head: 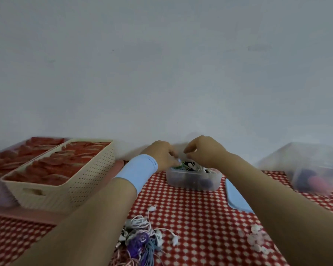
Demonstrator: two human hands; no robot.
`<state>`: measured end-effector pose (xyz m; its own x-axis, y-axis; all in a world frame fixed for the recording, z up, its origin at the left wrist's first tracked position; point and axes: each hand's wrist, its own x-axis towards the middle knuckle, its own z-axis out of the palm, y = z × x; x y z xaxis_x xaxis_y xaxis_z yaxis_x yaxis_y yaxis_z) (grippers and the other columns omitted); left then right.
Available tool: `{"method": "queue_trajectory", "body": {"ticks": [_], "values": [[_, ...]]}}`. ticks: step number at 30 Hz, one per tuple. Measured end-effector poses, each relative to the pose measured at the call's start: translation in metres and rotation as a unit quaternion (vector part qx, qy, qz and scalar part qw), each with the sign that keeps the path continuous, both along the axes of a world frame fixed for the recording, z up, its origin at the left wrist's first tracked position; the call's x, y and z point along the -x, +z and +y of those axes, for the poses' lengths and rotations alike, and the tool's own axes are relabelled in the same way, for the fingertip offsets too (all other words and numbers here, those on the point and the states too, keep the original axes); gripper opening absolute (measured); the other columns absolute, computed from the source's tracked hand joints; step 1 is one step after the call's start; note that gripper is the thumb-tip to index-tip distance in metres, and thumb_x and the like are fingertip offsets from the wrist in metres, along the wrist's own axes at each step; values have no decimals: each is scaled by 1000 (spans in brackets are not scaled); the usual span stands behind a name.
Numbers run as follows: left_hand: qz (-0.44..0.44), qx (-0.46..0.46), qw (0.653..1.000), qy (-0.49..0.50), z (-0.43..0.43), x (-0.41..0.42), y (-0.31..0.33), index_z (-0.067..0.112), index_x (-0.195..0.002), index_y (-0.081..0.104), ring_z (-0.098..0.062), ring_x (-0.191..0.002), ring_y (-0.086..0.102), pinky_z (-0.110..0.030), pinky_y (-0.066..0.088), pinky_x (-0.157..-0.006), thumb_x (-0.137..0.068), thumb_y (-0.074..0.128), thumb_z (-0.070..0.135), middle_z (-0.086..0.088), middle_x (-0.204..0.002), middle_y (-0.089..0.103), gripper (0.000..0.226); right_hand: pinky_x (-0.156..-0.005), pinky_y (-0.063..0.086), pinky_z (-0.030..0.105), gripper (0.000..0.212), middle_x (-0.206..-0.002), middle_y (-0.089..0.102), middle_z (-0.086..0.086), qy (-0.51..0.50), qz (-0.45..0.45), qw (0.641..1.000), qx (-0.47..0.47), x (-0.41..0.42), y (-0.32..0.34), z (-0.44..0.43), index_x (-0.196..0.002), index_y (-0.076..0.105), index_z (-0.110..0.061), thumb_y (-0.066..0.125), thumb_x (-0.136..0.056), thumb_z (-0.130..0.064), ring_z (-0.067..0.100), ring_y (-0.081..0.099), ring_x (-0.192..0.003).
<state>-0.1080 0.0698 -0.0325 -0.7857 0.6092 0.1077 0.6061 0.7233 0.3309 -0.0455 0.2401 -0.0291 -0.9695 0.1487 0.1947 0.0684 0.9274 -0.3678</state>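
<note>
Left hand point(161, 154): positioned at the left rim of the small clear container point(192, 182), fingers curled downward into its contents. A light blue wristband point(136, 169) encircles the left wrist. Blur hides whether the fingertips pinch anything.

Right hand point(204, 150): positioned above the same container, just beside the left hand, with fingers curled and thumb close to the forefinger. It cannot be told whether it holds an item.

The small clear container stands on the table at centre, close to the wall, and is filled with mixed small items in white, green and dark colours. Both forearms reach across the table toward it.

Surrounding items:
- A blue lid point(236, 196) lies flat just right of the container, partly covered by the right forearm.
- A heap of cords point(142, 237), in white, purple and grey-blue, lies on the near side between the forearms.
- A cluster of pale rings point(258, 237) lies near the right forearm.
- A cream basket point(81, 181), perforated and loaded with red pieces, stands at left; a second tray point(17, 152) of red pieces stands behind it.
- A large clear tub point(315, 169) at right holds purple and pink items.

Surface: a red tablecloth point(196, 217) with a white repeating pattern. Background: a plain pale wall point(161, 64).
</note>
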Motion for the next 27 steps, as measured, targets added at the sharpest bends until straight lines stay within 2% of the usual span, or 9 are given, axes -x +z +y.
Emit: {"method": "queue_trajectory", "body": {"ticks": [3,7,10,13,18,20,23,25,27], "values": [[-4,54,999,1,0,-4,-5,28,-128,64,-21,-122,54,-35,43,-103,-91,61,39,0,-139,56,39,-85,54,28,22,-112,74,-10,42,-55,996,-59,-8,-2,-10,-110,78,-29,61,-96,-22,12,66,-97],[27,16,1000,0,-15,-14,5,30,-131,61,-21,-127,49,-41,40,-108,-95,56,38,2,-141,51,37,-87,52,26,24,-118,72,-10,26,-5,998,-51,-20,9,-20,-114,75,-28,59,-98,-22,11,65,-102],[41,-10,999,3,-34,-32,16,31,-128,62,-17,-116,54,-36,43,-103,-96,56,35,5,-132,54,34,-87,54,28,22,-112,74,-9,43,35,998,-21,-33,18,-33,-107,77,-26,59,-96,-20,9,66,-99],[30,-15,999,8,-56,-57,21,28,-118,68,-16,-105,59,-29,45,-94,-96,55,26,3,-122,64,26,-87,57,31,17,-102,76,-11,91,11,996,21,-50,21,-58,-100,80,-28,66,-91,-22,6,67,-90],[-45,136,989,-18,-92,-93,18,24,-121,69,-22,-111,59,-29,43,-93,-94,58,29,1,-124,65,29,-85,58,34,14,-91,77,-11,155,-106,982,11,-79,15,-101,-95,81,-30,74,-84,-31,8,69,-84],[-85,171,981,-13,-108,-99,11,23,-121,69,-19,-112,60,-32,45,-99,-91,63,36,3,-125,66,34,-83,58,30,16,-97,78,-10,177,-126,976,7,-87,10,-113,-100,80,-27,72,-86,-23,5,69,-80],[-108,187,976,6,-130,-106,0,26,-125,67,-16,-116,57,-36,43,-105,-88,63,44,6,-130,63,41,-66,59,24,24,-114,75,-4,178,-116,976,53,-93,0,-128,-115,75,-21,65,-94,-13,11,73,-74],[-112,195,974,8,-139,-111,-6,26,-127,66,-16,-116,57,-32,43,-102,-91,60,43,6,-130,63,40,-60,61,27,30,-126,69,1,173,-128,974,74,-93,-11,-138,-128,67,-16,62,-98,-13,15,73,-70],[-111,168,979,9,-145,-115,-11,25,-121,70,-15,-108,60,-29,46,-93,-92,61,39,6,-121,68,33,-62,63,30,40,-134,64,3,170,-146,973,64,-90,-22,-147,-138,59,-17,63,-98,-15,19,74,-78]]}}
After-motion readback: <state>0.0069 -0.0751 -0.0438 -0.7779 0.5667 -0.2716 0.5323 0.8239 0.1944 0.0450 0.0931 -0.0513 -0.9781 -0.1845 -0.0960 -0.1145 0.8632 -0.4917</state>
